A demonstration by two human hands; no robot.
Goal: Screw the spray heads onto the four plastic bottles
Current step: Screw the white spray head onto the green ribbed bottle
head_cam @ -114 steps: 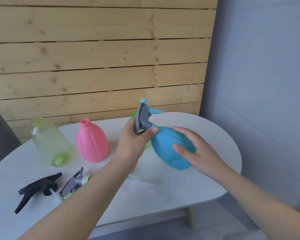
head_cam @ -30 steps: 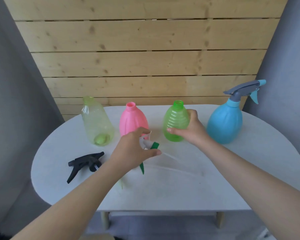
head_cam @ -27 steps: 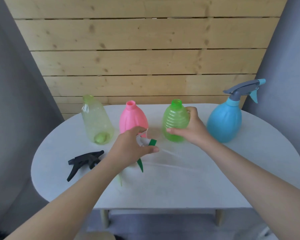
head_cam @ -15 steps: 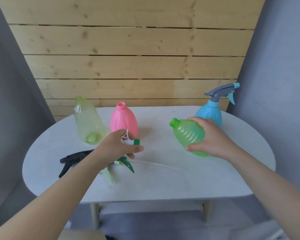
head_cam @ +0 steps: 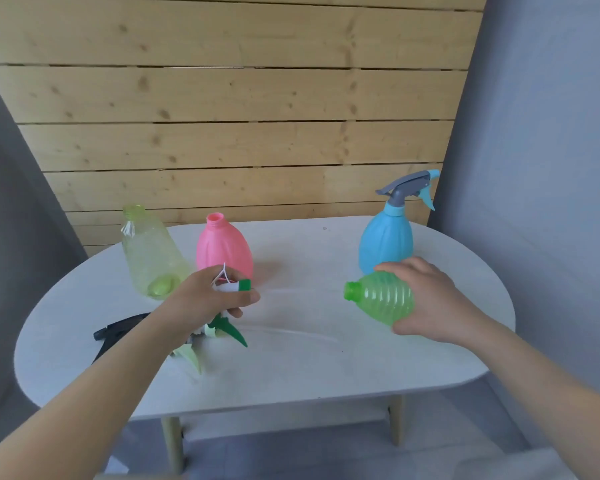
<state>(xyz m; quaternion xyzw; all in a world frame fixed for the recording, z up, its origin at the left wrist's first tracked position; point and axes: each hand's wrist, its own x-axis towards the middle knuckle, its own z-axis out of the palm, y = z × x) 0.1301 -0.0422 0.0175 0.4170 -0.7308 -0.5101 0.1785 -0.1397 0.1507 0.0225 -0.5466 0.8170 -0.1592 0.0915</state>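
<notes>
At the far left of the white oval table (head_cam: pixel 326 368) stands a pale yellow-green clear bottle (head_cam: pixel 149 254), upright with its neck open, and just right of it a pink bottle (head_cam: pixel 224 249), likewise headless, both parked at the back, probably to wait their turn; nearer, a black spray head (head_cam: pixel 118 336) lies on its side, and a pale green spray head (head_cam: pixel 187 355) lies half hidden under the left forearm; the left hand (head_cam: pixel 205 303) has its fingers and thumb curled round a white and green spray head (head_cam: pixel 231 289), its green trigger hanging below and its thin clear dip tube (head_cam: pixel 291 332) trailing rightward low over the tabletop; the right hand (head_cam: pixel 430 303) wraps its fingers over the body of the green ribbed bottle (head_cam: pixel 383 301), tipped on its side with the open neck pointing left toward that head, seemingly so the tube can be fed in before the collar is turned; behind it, far right, the blue bottle (head_cam: pixel 387 242) stands upright with its grey and blue spray head (head_cam: pixel 409 187) seated on the neck, so by the look of it one of four is done.
</notes>
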